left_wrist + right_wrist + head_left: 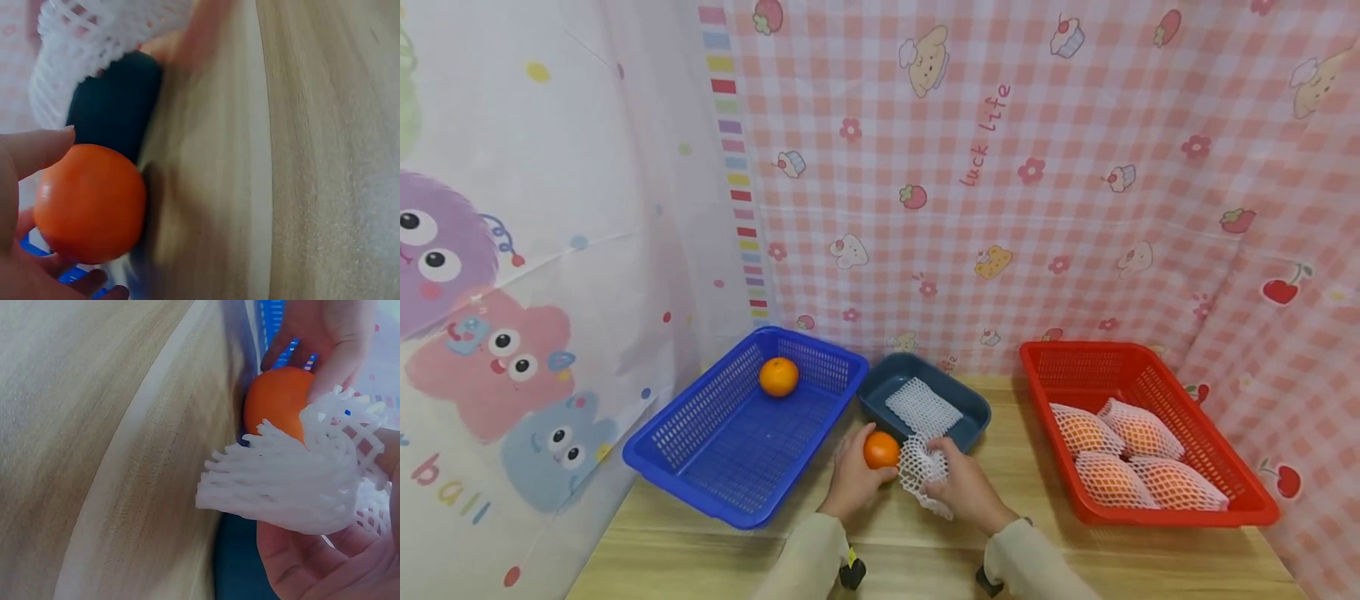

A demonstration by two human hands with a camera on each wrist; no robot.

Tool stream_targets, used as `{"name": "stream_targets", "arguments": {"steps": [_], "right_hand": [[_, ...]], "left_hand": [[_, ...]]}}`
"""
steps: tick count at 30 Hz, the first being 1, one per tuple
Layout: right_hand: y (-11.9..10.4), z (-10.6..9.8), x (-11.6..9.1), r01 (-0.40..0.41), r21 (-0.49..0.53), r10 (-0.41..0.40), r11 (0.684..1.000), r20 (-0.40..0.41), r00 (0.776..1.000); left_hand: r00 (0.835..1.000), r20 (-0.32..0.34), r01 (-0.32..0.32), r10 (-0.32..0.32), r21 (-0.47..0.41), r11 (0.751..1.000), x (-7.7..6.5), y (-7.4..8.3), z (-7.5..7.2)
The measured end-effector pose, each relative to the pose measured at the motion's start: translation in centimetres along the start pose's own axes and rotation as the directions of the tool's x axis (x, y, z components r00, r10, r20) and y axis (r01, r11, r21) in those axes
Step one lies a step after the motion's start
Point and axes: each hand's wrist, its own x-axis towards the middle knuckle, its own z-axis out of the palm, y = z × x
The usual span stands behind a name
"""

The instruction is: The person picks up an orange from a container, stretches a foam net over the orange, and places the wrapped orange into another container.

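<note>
My left hand grips an orange, thumb on one side and fingers round the other, just above the wooden table. To its right my right hand holds a white foam net sleeve, its mesh spread and partly bunched. The sleeve's edge is close to the orange; in the right wrist view it overlaps part of the fruit. Behind the hands stands a dark teal tray with more white foam netting lying flat in it.
On the left is a blue basket with one orange near its back. A red basket on the right holds several oranges in foam nets. Patterned cloth hangs behind the table.
</note>
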Motion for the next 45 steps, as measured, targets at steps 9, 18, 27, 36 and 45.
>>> {"name": "stream_targets", "arguments": {"steps": [9, 18, 27, 36, 45], "right_hand": [[0.0, 0.4, -0.2, 0.012, -0.022, -0.012, 1.000, 0.006, 1.000], [0.1, -0.1, -0.1, 0.004, -0.039, -0.004, 0.999, 0.006, 1.000], [0.1, -0.2, 0.0, -0.009, -0.045, 0.010, 0.999, 0.016, 1.000], [-0.3, -0.2, 0.0, -0.025, -0.040, 0.027, 0.999, 0.026, 0.999], [-0.8, 0.3, 0.1, 0.037, -0.023, -0.038, 0.999, -0.013, 0.999]], "left_hand": [[0.993, -0.039, 0.110, -0.113, -0.079, 0.991, -0.3, 0.1, -0.5], [0.976, -0.146, 0.106, -0.163, -0.336, 0.936, 0.4, 3.0, -1.7], [0.990, -0.065, 0.080, -0.128, -0.493, 0.867, 0.5, 3.7, -2.1], [0.997, 0.066, 0.068, -0.035, -0.617, 0.784, 0.2, 4.6, -2.3], [0.979, 0.203, 0.123, 0.015, -0.647, 0.753, -0.6, 5.2, -2.1]]}}
